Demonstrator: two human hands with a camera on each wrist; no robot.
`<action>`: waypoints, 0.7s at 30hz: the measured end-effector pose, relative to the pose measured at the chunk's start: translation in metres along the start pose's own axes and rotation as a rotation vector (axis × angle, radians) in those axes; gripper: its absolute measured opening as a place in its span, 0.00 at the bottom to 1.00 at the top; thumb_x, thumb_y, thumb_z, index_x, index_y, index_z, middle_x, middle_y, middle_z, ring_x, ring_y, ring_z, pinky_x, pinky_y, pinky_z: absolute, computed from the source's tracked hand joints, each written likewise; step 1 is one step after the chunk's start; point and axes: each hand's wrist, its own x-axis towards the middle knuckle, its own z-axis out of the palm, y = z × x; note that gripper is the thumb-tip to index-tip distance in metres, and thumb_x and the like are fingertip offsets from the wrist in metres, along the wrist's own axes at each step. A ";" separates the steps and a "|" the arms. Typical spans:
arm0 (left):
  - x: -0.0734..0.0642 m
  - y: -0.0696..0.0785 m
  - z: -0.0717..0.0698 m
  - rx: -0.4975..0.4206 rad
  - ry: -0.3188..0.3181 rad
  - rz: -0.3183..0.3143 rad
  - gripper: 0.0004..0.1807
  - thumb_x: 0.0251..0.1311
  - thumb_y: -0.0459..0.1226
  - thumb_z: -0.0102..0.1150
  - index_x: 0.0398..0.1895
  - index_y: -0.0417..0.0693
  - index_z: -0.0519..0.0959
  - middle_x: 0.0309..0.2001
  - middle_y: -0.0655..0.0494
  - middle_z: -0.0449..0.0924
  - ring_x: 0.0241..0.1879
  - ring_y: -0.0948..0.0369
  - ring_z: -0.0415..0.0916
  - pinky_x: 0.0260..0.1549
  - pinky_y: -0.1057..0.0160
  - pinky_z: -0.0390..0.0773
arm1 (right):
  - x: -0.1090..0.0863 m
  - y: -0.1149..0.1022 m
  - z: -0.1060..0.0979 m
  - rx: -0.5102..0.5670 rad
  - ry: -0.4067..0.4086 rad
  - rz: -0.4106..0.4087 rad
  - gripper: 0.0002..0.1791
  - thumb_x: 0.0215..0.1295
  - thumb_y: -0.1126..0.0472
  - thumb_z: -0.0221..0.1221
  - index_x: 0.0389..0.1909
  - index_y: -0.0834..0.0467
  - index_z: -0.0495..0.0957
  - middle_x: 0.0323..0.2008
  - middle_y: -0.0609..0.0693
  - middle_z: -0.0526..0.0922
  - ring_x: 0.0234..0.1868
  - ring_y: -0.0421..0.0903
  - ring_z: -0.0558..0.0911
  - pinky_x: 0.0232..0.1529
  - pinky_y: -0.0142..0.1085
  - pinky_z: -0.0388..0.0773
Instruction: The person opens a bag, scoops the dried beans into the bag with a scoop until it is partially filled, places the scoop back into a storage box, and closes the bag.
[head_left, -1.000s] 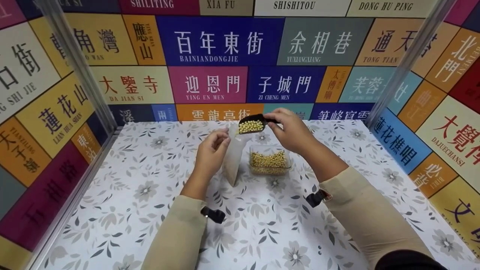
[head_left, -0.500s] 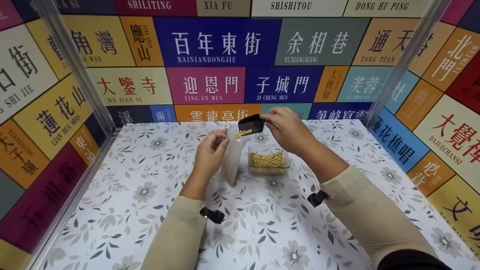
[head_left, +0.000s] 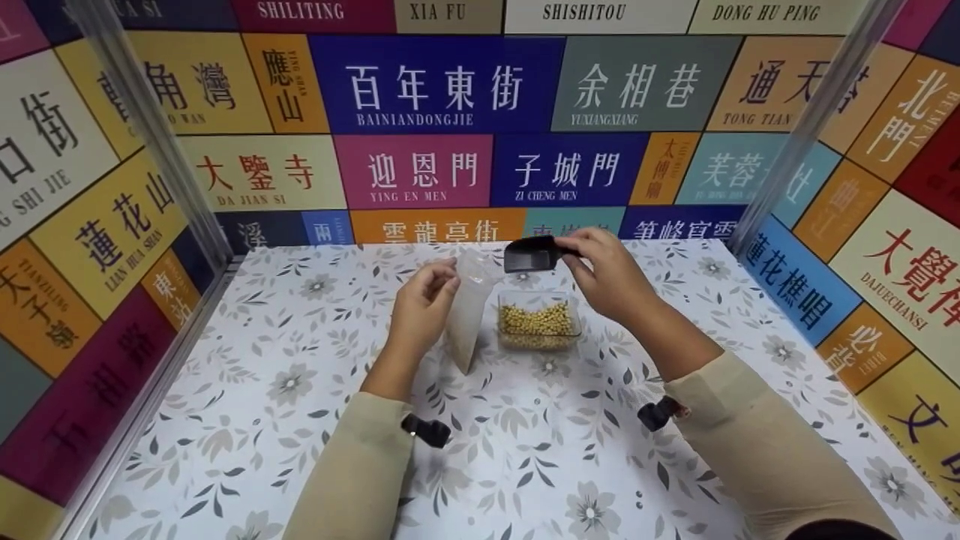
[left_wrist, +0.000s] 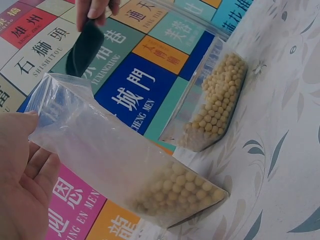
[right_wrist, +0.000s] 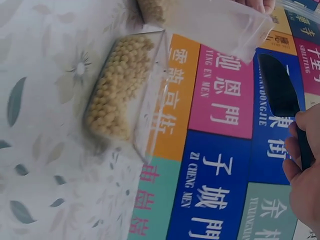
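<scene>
My left hand [head_left: 425, 300] pinches the top edge of a frosted zip bag [head_left: 466, 311], which stands on the table with its mouth open. Soybeans [left_wrist: 175, 190] fill the bag's bottom, as the left wrist view shows. By its handle, my right hand [head_left: 606, 270] holds a black scoop [head_left: 531, 256], empty of beans, to the right of the bag's mouth. Below the scoop stands a clear rectangular container [head_left: 577, 330] of soybeans. Seen from the right wrist, the beans [right_wrist: 117, 90] slope up toward one end of the container.
A white tablecloth [head_left: 300, 450] with grey flowers and leaves covers the table. Behind it rises a wall [head_left: 439, 82] of colourful sign panels, with similar side walls. Metal posts [head_left: 161, 135] stand at the back corners.
The scoop tipped its soybeans into the bag, emptied, and has drawn back to the right with my right hand. My left hand and the bag have stayed in place.
</scene>
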 end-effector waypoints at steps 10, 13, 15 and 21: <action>-0.002 0.000 0.000 0.020 -0.001 -0.006 0.03 0.77 0.39 0.62 0.46 0.51 0.83 0.64 0.59 0.85 0.61 0.62 0.85 0.62 0.63 0.85 | -0.032 0.034 0.012 0.008 -0.123 0.156 0.18 0.82 0.61 0.58 0.67 0.57 0.82 0.59 0.55 0.83 0.64 0.58 0.80 0.63 0.56 0.82; -0.001 -0.001 0.000 0.012 0.004 -0.005 0.03 0.76 0.38 0.63 0.46 0.50 0.83 0.64 0.58 0.86 0.60 0.61 0.85 0.62 0.63 0.85 | -0.039 0.043 0.016 -0.003 -0.167 0.177 0.18 0.82 0.62 0.57 0.67 0.58 0.82 0.59 0.55 0.83 0.63 0.58 0.81 0.62 0.55 0.83; -0.001 -0.002 0.000 0.004 0.004 -0.004 0.03 0.76 0.38 0.63 0.46 0.50 0.83 0.65 0.58 0.85 0.60 0.61 0.85 0.62 0.63 0.85 | -0.043 0.047 0.017 -0.021 -0.194 0.190 0.18 0.82 0.62 0.57 0.67 0.57 0.82 0.59 0.55 0.83 0.63 0.58 0.82 0.61 0.55 0.83; -0.001 -0.002 0.001 -0.003 0.003 -0.014 0.03 0.76 0.39 0.63 0.46 0.52 0.84 0.66 0.58 0.85 0.62 0.61 0.84 0.63 0.63 0.85 | -0.047 0.054 0.020 -0.085 -0.265 0.209 0.18 0.82 0.61 0.57 0.67 0.56 0.81 0.59 0.56 0.83 0.62 0.58 0.81 0.59 0.55 0.81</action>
